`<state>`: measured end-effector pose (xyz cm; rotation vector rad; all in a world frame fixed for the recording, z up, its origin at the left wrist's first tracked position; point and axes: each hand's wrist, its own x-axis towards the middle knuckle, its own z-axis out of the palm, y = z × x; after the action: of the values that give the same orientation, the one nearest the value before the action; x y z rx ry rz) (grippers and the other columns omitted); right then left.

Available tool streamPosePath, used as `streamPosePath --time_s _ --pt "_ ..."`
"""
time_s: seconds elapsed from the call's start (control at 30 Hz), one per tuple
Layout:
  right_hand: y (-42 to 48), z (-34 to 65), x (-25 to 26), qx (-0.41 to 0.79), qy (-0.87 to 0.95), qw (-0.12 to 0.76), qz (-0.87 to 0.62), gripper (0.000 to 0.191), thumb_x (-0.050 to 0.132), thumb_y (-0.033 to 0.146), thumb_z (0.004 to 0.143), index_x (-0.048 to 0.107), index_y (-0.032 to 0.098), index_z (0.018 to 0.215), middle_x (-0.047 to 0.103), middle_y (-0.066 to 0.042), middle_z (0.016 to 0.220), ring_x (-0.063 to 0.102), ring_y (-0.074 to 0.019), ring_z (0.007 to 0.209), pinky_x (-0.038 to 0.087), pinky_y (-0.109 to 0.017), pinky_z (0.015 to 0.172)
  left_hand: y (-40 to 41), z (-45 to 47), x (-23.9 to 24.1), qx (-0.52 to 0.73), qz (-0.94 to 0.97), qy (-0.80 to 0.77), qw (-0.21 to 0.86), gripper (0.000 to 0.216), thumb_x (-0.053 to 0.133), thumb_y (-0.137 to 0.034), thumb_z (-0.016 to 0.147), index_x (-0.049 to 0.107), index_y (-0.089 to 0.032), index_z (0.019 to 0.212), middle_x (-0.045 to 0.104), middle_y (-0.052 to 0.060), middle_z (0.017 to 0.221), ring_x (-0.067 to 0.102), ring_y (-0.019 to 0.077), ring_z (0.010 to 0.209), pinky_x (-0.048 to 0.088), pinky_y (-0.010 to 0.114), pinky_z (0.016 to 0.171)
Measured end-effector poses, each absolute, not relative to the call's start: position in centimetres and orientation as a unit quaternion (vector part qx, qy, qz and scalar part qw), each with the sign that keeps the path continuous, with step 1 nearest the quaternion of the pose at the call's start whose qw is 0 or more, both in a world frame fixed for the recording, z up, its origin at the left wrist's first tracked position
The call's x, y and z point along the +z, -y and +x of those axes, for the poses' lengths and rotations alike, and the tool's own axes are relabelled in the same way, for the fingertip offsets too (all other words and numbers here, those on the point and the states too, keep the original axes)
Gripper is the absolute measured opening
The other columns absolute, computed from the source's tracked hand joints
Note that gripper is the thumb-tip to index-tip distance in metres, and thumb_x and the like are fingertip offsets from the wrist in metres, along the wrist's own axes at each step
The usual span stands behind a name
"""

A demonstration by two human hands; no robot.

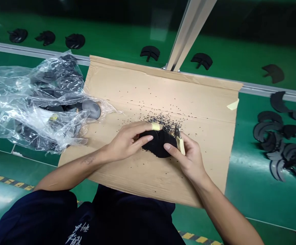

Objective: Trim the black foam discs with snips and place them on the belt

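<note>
The black moulded part (158,145) lies low over the middle of the cardboard sheet (127,175), gripped from both sides, probably so that it cannot twist. The left hand (127,139) pinches its near-left edge between thumb and forefinger, the latter bearing a yellow finger wrap (156,126), perhaps as protection from the blades. The right hand (192,154) has its fingers curled around yellow-handled nippers (180,144), its thumb pressing on the part, seemingly to keep the tool close; whether the blades meet is too small to tell. Black crumbs (163,119), too many to count, lie mostly beyond the part, where the sheet seems to catch them. In all there are one held part, one tool, one sheet and one clear plastic bag (40,85) at left, with one grey rounded piece (91,109) near its mouth, six dark pieces (150,52) beyond the metal rail (272,92), and over eight overlapping crescent parts (275,139) at right
</note>
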<state>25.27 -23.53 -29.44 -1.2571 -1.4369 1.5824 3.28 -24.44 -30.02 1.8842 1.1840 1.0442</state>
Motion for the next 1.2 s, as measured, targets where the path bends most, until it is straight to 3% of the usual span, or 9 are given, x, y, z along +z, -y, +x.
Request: streamPosePath --time_s 0.17,0.47,0.63,0.87,1.1,1.2 --pt "23.6 25.0 -29.4 0.591 0.562 0.322 -0.481 0.030 0.076 0.050 0.083 0.064 0.023 0.085 0.060 0.000 0.078 0.055 -0.0155 0.071 0.051 -0.028 0.065 24.9 3.8 -30.4 0.413 0.752 -0.456 0.236 0.037 0.069 -0.028 0.095 0.060 -0.018 0.129 0.077 0.007 0.105 0.075 0.0148 0.091 0.064 0.025 0.079" --pt "23.9 24.8 -29.2 0.609 0.538 0.329 -0.482 0.034 0.078 0.053 0.081 0.067 0.022 0.091 0.064 0.000 0.080 0.057 -0.0159 0.070 0.053 -0.029 0.065 25.0 4.3 -30.5 0.410 0.766 -0.458 0.188 0.026 0.064 -0.027 0.097 0.067 -0.020 0.122 0.074 0.008 0.111 0.072 0.0183 0.103 0.063 0.034 0.089" --pt "24.0 24.9 -29.2 0.606 0.537 0.335 -0.482 0.034 0.079 0.054 0.080 0.067 0.023 0.091 0.065 0.000 0.082 0.059 -0.0171 0.074 0.054 -0.029 0.067 24.9 4.2 -30.7 0.404 0.744 -0.474 0.242 0.033 0.063 -0.031 0.098 0.063 -0.020 0.128 0.076 0.008 0.112 0.073 0.0191 0.101 0.062 0.033 0.090" --pt "23.9 24.9 -29.3 0.597 0.564 0.320 -0.472 0.035 0.079 0.055 0.080 0.067 0.023 0.086 0.065 0.000 0.080 0.060 -0.0175 0.073 0.052 -0.030 0.066 24.6 3.9 -30.1 0.379 0.703 -0.460 0.387 0.020 0.059 -0.029 0.100 0.068 -0.019 0.115 0.077 0.005 0.106 0.074 0.0154 0.093 0.059 0.024 0.084" --pt "23.8 25.5 -29.1 0.465 0.651 0.363 -0.477 0.025 0.079 0.043 0.084 0.067 0.025 0.098 0.071 -0.001 0.088 0.064 -0.0169 0.074 0.053 -0.029 0.069 24.7 3.5 -29.7 0.363 0.781 -0.416 0.291 0.016 0.060 -0.027 0.100 0.066 -0.019 0.111 0.076 0.005 0.095 0.072 0.0149 0.083 0.058 0.025 0.075" --pt "23.8 25.6 -29.2 0.409 0.714 0.339 -0.456 0.015 0.075 0.035 0.088 0.068 0.024 0.097 0.073 -0.002 0.088 0.066 -0.0172 0.074 0.054 -0.030 0.071 25.1 3.7 -30.1 0.331 0.818 -0.400 0.248 0.017 0.057 -0.025 0.102 0.065 -0.017 0.114 0.074 0.007 0.095 0.071 0.0148 0.083 0.058 0.025 0.075"
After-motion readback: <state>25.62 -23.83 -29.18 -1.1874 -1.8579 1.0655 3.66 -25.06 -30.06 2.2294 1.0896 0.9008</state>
